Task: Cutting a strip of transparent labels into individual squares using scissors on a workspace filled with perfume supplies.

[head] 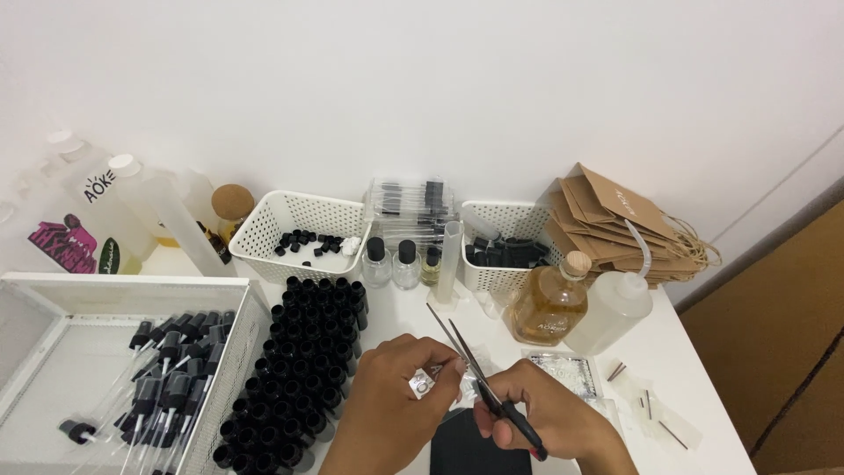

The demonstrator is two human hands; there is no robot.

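My left hand (pixel 391 400) pinches a small clear plastic packet (pixel 432 382) low in the middle of the head view. My right hand (pixel 549 413) grips black-handled scissors (pixel 479 374). Their open blades point up and left, right at the packet's edge. Just left of my hands stands a dense block of several small black-capped bottles (pixel 303 361). A black flat object (pixel 466 450) lies below my hands.
A white bin (pixel 53 290) with several black spray pumps (pixel 167 369) sits at left. Two white baskets (pixel 299 215) (pixel 514 218) hold black caps at the back. An amber glass bottle (pixel 549 303), a plastic squeeze bottle (pixel 615 308) and brown paper bags (pixel 615 220) stand at right.
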